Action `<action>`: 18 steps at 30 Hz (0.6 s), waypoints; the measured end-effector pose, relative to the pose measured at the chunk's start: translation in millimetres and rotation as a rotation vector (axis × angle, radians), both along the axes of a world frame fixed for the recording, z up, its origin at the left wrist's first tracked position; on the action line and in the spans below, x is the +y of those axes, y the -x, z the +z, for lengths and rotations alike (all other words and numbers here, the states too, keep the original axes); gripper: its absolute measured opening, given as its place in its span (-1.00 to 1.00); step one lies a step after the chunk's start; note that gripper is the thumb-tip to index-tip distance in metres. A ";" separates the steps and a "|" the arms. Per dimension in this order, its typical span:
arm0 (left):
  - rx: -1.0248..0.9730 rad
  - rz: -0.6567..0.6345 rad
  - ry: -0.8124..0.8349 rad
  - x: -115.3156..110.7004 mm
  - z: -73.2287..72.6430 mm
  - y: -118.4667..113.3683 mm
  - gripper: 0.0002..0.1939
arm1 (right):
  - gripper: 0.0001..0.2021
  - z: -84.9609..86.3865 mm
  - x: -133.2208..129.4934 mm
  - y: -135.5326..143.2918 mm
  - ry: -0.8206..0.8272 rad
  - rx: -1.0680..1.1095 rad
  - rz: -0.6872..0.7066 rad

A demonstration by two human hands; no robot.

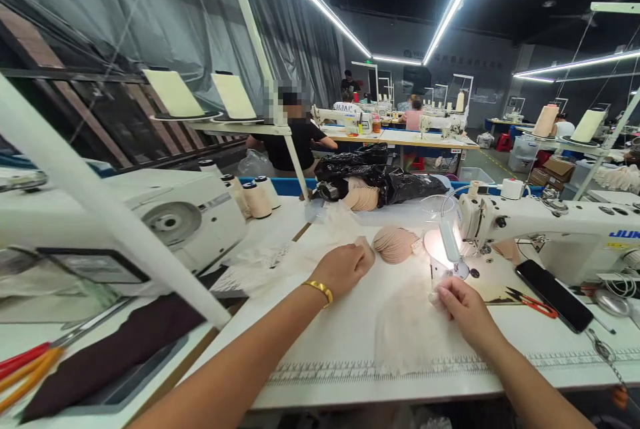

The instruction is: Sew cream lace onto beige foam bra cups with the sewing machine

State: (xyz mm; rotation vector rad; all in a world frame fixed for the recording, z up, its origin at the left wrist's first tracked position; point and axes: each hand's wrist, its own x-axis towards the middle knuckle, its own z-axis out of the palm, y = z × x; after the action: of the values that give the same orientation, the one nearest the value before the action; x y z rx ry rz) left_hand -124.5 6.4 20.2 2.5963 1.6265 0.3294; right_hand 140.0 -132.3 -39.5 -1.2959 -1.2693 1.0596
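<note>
My left hand (pixel 347 269), a gold bracelet on its wrist, reaches across the white table with its fingers closed on pale sheer fabric (pixel 367 257). My right hand (pixel 463 309) pinches the upper right edge of a cream sheer fabric piece (pixel 407 332), just in front of the sewing machine's needle area. That piece lies flat and overlaps the printed ruler strip (pixel 320 371). Beyond my left fingers is a stack of beige bra cups (pixel 395 246). A lit lamp (pixel 449 240) shines by the sewing machine (pixel 545 222).
Right of my right hand lie orange-handled thread snips (pixel 535 304) and a black phone (pixel 554 296). A black plastic bag (pixel 370 172) with more cups sits behind. At left are a second machine (pixel 170 216), thread cones (pixel 257 197), a slanting white post (pixel 115 209) and scissors (pixel 35 366). Other people work beyond.
</note>
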 end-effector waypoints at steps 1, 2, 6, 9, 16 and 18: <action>-0.022 0.002 -0.001 -0.4 0.9 -0.1 -0.73 | -0.60 -0.3 0.3 -0.3 0.008 0.010 -0.004; -0.051 0.007 -0.004 -1.5 2.6 -0.2 -0.74 | -0.60 -0.6 0.5 -0.7 0.016 0.021 -0.007; -0.251 0.039 0.013 -17.7 17.6 -0.7 -0.86 | -0.51 -0.6 1.3 -2.7 0.039 0.060 -0.011; -0.637 -0.063 0.286 -40.5 28.3 -8.7 -0.78 | -0.37 1.2 0.7 -3.3 0.047 0.091 -0.009; -0.704 -0.208 0.540 -62.8 13.6 -53.7 -0.84 | -0.38 11.1 -5.7 2.5 0.017 0.101 0.013; -0.697 -0.184 0.493 -62.9 12.0 -59.7 -0.83 | -0.49 16.8 -10.8 5.1 0.003 0.031 0.034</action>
State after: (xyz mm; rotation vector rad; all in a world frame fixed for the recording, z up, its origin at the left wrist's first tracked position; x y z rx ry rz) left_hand -64.8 -56.5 32.2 1.9258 1.0509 0.6343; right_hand 134.9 -143.1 -22.7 -1.2596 -1.2701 1.1020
